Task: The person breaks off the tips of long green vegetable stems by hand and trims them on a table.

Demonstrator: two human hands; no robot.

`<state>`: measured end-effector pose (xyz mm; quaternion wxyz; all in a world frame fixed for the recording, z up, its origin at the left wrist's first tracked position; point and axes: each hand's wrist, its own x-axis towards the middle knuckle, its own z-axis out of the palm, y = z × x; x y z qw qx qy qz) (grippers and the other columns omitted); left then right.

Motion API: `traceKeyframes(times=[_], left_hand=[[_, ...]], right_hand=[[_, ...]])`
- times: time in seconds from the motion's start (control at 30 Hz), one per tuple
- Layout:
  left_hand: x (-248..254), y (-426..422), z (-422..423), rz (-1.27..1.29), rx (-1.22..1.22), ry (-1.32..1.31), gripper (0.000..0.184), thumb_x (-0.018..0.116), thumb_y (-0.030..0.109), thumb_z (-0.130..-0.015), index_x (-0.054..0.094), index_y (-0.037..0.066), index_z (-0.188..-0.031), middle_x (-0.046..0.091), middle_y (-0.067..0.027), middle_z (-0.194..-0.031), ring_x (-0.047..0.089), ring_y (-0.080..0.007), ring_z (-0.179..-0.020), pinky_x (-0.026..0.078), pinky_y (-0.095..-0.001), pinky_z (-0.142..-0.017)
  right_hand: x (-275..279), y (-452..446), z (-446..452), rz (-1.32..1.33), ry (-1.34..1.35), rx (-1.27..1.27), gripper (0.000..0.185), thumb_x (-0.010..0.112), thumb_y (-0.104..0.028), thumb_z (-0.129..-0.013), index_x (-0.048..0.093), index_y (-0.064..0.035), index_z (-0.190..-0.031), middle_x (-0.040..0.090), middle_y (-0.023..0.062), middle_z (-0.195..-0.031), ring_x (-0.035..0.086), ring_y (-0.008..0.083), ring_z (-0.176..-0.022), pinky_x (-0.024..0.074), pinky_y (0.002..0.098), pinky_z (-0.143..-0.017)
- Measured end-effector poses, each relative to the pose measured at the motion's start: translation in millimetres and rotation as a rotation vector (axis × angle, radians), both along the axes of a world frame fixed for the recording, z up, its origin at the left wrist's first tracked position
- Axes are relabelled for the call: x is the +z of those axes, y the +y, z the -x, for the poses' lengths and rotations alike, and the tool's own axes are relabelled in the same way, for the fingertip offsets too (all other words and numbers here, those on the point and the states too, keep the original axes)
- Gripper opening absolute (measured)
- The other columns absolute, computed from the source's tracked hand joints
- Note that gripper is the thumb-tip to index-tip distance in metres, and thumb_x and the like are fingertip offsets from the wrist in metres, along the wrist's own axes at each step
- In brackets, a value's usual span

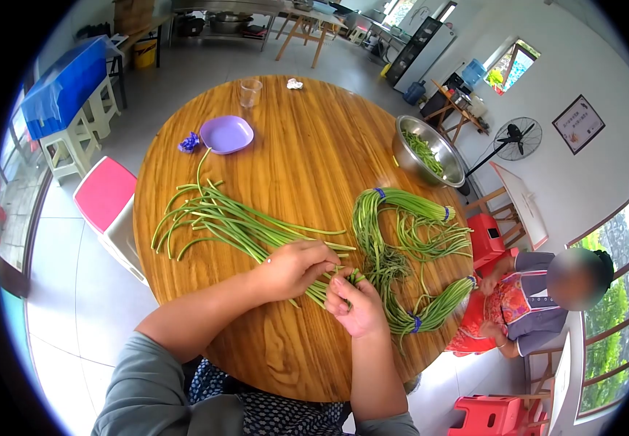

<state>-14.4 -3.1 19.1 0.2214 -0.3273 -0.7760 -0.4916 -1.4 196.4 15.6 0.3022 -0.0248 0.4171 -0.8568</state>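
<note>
Both my hands meet over the near middle of the round table, close to the ends of a loose pile of long green garlic scapes (238, 221). My left hand (296, 270) is closed, its fingertips pinching at a stalk beside the other hand. Short green pieces (356, 276) stick out of my curled right hand (356, 301). Just to the right lie bundles of garlic scapes (394, 200) bound with blue ties, and another tied bundle (434, 309) nearer me. Their thin wilted tips tangle between them.
A steel bowl (449, 156) holding cut green pieces stands at the table's right edge. Toward the back left are a purple bowl (227, 135), a crumpled purple wrapper (188, 142) and a clear cup (250, 93). Another person (521, 301) sits at the right side.
</note>
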Motion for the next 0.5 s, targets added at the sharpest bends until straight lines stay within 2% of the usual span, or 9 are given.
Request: traceKeyframes(times=[0.07, 0.1, 0.17, 0.2, 0.27, 0.33, 0.4, 0.5], left_hand=[[6, 1, -5, -0.26, -0.191, -0.411, 0.007, 0.061, 0.002, -0.092, 0.064, 0.003, -0.098, 0.069, -0.0084, -0.093, 0.066, -0.0224, -0.089, 0.051, -0.0357, -0.082], [6, 2, -4, -0.258, -0.187, -0.411, 0.007, 0.061, 0.002, -0.092, 0.064, 0.003, -0.098, 0.069, -0.0084, -0.093, 0.066, -0.0224, -0.089, 0.051, -0.0357, -0.082], [2, 3, 0, -0.818, -0.353, -0.76, 0.009, 0.055, 0.006, -0.098, 0.062, 0.004, -0.104, 0.069, -0.0071, -0.099, 0.065, -0.0185, -0.096, 0.05, -0.0345, -0.09], [3, 0, 3, -0.814, -0.35, -0.758, 0.009, 0.055, 0.006, -0.098, 0.062, 0.004, -0.104, 0.069, -0.0071, -0.099, 0.065, -0.0185, -0.096, 0.05, -0.0345, -0.09], [5, -8, 12, -1.137, -0.231, -0.798, 0.011, 0.053, 0.009, -0.099, 0.059, 0.006, -0.107, 0.067, -0.009, -0.101, 0.064, -0.0195, -0.097, 0.05, -0.0336, -0.09], [-6, -20, 26, -1.212, -0.163, -0.775, 0.01, 0.052, 0.013, -0.1, 0.058, 0.007, -0.106, 0.067, -0.0076, -0.101, 0.064, -0.0174, -0.095, 0.05, -0.0314, -0.085], [-13, -27, 34, -1.161, -0.081, -0.764, 0.01, 0.053, 0.015, -0.1, 0.058, 0.008, -0.106, 0.066, -0.0062, -0.099, 0.063, -0.016, -0.093, 0.05, -0.0302, -0.083], [-19, -25, 34, -1.106, -0.084, -0.785, 0.01, 0.053, 0.016, -0.1, 0.058, 0.009, -0.105, 0.065, -0.0042, -0.096, 0.062, -0.014, -0.089, 0.048, -0.0277, -0.079]], right_hand=[[1, -1, -2, -0.022, 0.041, 0.006, 0.003, 0.055, -0.01, -0.098, 0.057, -0.0097, -0.098, 0.042, -0.0006, -0.068, 0.036, 0.0097, -0.054, 0.0292, 0.0236, -0.051], [0, -1, -3, 0.008, 0.067, -0.004, 0.004, 0.056, -0.007, -0.096, 0.057, -0.0089, -0.099, 0.043, -0.0012, -0.068, 0.036, 0.0091, -0.054, 0.0294, 0.0237, -0.051], [-1, -2, -4, 0.044, 0.096, -0.01, 0.008, 0.057, -0.003, -0.095, 0.057, -0.0082, -0.1, 0.043, -0.0018, -0.068, 0.036, 0.0084, -0.053, 0.0297, 0.0238, -0.052], [-1, -1, -3, 0.016, 0.124, -0.006, 0.007, 0.057, -0.002, -0.094, 0.057, -0.0077, -0.099, 0.044, -0.0014, -0.068, 0.036, 0.0083, -0.053, 0.0296, 0.024, -0.051], [1, 2, -4, -0.01, 0.153, -0.006, 0.006, 0.058, -0.002, -0.094, 0.058, -0.0073, -0.098, 0.045, -0.0011, -0.068, 0.036, 0.0082, -0.053, 0.0296, 0.0242, -0.051], [8, 9, -6, -0.082, 0.268, -0.117, 0.004, 0.059, -0.003, -0.094, 0.06, -0.0066, -0.096, 0.048, -0.0002, -0.068, 0.037, 0.0078, -0.053, 0.0296, 0.0242, -0.05], [31, 19, -12, -0.148, 0.324, -0.211, 0.002, 0.06, -0.006, -0.094, 0.061, -0.0047, -0.096, 0.05, 0.0004, -0.066, 0.038, 0.0076, -0.053, 0.0293, 0.0235, -0.05], [64, 59, -33, -0.361, 0.439, -0.613, 0.008, 0.059, -0.009, -0.096, 0.059, -0.0022, -0.099, 0.047, 0.0001, -0.065, 0.038, 0.0079, -0.053, 0.0303, 0.0234, -0.049]])
